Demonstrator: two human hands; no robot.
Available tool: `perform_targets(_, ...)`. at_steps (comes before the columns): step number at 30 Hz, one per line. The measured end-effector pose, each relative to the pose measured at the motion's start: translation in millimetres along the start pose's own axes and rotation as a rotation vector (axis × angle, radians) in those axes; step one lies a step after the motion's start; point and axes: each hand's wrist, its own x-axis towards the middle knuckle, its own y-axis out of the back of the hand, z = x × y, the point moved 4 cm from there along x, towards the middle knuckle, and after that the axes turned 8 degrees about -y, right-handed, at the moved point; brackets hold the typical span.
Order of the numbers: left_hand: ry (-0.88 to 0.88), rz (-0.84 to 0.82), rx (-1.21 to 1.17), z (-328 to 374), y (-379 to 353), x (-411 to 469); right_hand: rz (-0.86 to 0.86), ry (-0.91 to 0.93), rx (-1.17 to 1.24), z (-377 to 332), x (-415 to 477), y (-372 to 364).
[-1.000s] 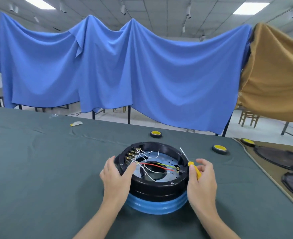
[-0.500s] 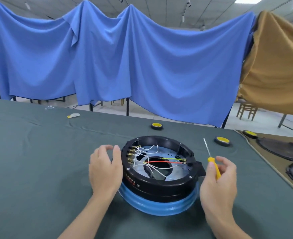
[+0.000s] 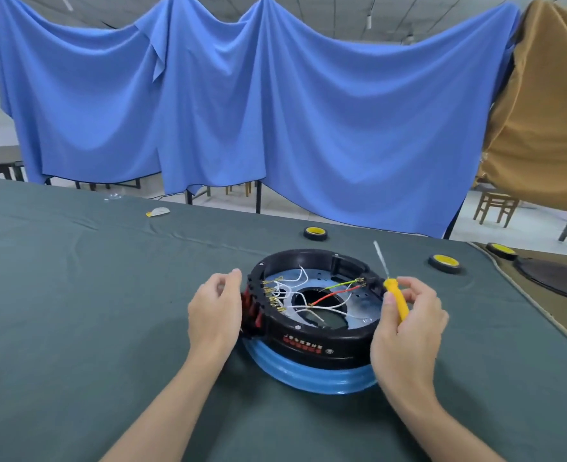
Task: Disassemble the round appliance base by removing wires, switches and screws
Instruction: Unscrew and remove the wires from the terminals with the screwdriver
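The round appliance base (image 3: 312, 345), black with a blue lower ring, lies upside down on the grey-green table cloth. White, red and yellow-green wires (image 3: 328, 296) cross its open inside, and a row of brass terminals and red switches (image 3: 255, 308) sits on its left rim. My left hand (image 3: 215, 311) rests against that left rim with curled fingers, holding nothing. At the right rim, my right hand (image 3: 408, 331) grips a yellow-handled screwdriver (image 3: 396, 300), its thin shaft pointing up and away.
Three rolls of black tape with yellow cores (image 3: 315, 233) (image 3: 444, 262) (image 3: 501, 251) lie beyond the base. A small white and yellow scrap (image 3: 157, 212) lies far left. Dark round parts (image 3: 562, 278) sit on a brown mat at right. Blue and brown cloths hang behind.
The base has turned, so the terminal row now faces left and the printed side faces me. My left hand came off it and returned to the left rim. The right hand kept the screwdriver.
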Motion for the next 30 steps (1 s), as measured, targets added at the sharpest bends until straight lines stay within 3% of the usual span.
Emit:
perform_targets(7,-0.061,-0.249,-0.054,-1.0,-15.4,-1.5,-0.081,0.127,0.069,-25.1,4.5,12.6)
perform_targets(11,-0.061,-0.203,-0.075,-0.1,-14.2,-1.9,-0.262,-0.034,0.420,-53.4,10.9,2.5)
perform_targets(14,-0.064,-0.166,-0.066,0.2,-12.3,-2.8,-0.287,-0.220,0.584,-64.1,13.9,-20.1)
perform_targets(18,-0.076,-0.122,0.032,-0.4,-8.4,-2.5,-0.160,-0.312,0.452,-57.4,4.8,-44.3)
perform_targets(21,-0.066,-0.134,0.020,1.8,-9.5,-3.2,-0.089,-0.118,0.269,-65.8,1.6,-44.6)
perform_targets(24,-0.043,-0.158,0.017,3.3,-11.1,-5.1,-0.145,0.050,0.118,-69.0,4.5,-46.9)
perform_targets(30,-0.002,-0.160,-0.028,-2.0,-12.4,-2.0,-0.127,-0.088,0.347,-64.7,21.2,-47.7)
